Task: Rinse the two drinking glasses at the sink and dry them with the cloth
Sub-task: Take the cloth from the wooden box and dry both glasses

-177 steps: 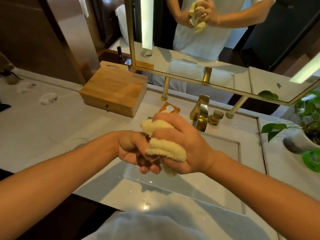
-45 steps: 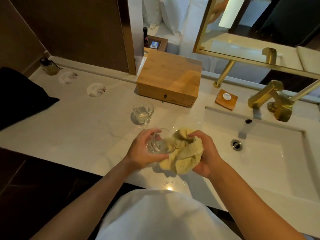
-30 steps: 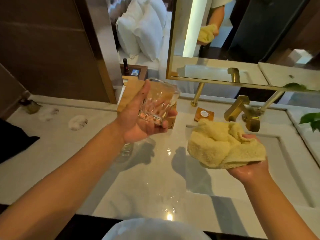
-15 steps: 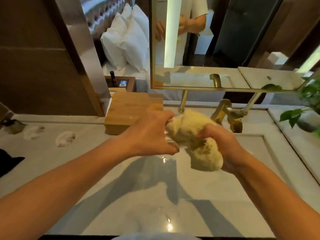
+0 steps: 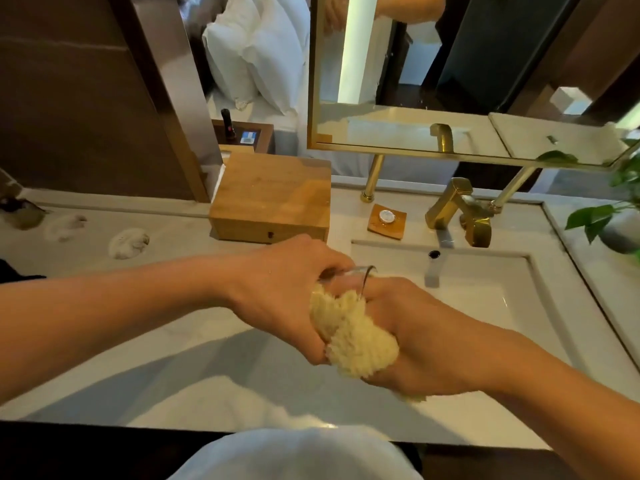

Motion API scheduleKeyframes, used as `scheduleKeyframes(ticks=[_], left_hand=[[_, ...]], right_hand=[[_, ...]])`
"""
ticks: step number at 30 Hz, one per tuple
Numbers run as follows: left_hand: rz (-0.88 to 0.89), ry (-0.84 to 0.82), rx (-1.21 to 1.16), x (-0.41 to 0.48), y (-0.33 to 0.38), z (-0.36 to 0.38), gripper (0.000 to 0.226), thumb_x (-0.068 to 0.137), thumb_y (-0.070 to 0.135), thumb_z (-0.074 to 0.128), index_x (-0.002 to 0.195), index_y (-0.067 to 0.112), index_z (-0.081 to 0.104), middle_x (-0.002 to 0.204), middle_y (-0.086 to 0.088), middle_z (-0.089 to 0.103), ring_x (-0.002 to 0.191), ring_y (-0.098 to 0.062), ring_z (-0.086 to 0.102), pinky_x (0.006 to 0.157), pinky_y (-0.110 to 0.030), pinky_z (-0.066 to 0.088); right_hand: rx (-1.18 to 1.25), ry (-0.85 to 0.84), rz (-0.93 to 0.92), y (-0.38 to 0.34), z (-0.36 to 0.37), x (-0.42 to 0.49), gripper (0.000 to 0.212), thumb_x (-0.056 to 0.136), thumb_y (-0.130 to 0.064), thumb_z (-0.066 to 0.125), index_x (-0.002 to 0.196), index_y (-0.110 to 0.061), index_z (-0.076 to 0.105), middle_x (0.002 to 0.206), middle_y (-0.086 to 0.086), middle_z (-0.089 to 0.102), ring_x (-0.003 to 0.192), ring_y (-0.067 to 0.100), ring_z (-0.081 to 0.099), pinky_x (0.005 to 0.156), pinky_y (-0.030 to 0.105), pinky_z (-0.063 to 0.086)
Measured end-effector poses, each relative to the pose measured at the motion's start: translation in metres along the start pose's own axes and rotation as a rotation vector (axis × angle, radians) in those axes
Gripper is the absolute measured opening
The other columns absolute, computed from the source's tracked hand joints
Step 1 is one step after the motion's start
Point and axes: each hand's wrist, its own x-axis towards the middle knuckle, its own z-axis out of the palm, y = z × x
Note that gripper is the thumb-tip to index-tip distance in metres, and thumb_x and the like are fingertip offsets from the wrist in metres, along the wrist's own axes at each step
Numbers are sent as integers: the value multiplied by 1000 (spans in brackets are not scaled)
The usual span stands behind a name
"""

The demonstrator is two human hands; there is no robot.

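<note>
My left hand (image 5: 284,289) grips a clear drinking glass (image 5: 360,273); only part of its rim shows between my hands. My right hand (image 5: 419,337) is closed around a yellow fluffy cloth (image 5: 349,337), which is pressed against the glass. Both hands meet above the counter (image 5: 173,341), just left of the white sink basin (image 5: 485,306). The other glass is hidden from view.
A wooden box (image 5: 273,199) stands at the back of the counter. A gold faucet (image 5: 457,213) and a small soap dish (image 5: 386,218) sit behind the basin. A green plant (image 5: 609,216) is at the right edge. A gold-framed mirror (image 5: 415,81) hangs above.
My hands have dropped lower and nearer to me, still joined on the glass and cloth. The cloth now hangs under my hands, and the glass rim shows on top.
</note>
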Motion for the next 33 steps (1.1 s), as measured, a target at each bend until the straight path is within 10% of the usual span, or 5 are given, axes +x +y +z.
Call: scheduleKeyframes(ticks=[7,13,19,26,33], left_hand=[[-272,-428,-548,34,-22,20,23,70,3,84,84,17,73,78,-2,72,75,-27,68,61,-37,63],[17,186,446,42,-27,36,61,66,46,84,117,26,57,101,11,64,86,-6,60,70,-23,51],[341,814,606,47,-56,67,50,81,37,74,116,2,64,103,-12,68,81,-28,62,67,-43,52],[216,355,179,34,-33,32,67,55,44,87,112,17,63,97,3,70,84,-13,67,70,-35,58],[-69,-930,-718,49,-47,27,28,65,16,90,90,22,77,87,-4,72,72,-26,64,68,-44,59]], right_hand=[[-690,-353,-132,21,9,-11,35,72,-4,77,105,-15,76,145,-2,53,109,17,65,70,19,54],[1065,353,732,22,26,-11,40,64,11,81,90,-17,67,78,-6,74,68,-1,70,60,16,56],[1929,733,443,27,44,-3,79,20,0,96,97,-4,76,101,21,74,83,36,75,63,46,62],[239,180,486,10,7,-11,44,70,-9,87,86,-38,59,82,-22,61,74,-6,63,63,8,47],[-689,-383,-311,6,-3,1,16,68,-5,75,83,-10,77,85,5,71,73,21,68,59,27,54]])
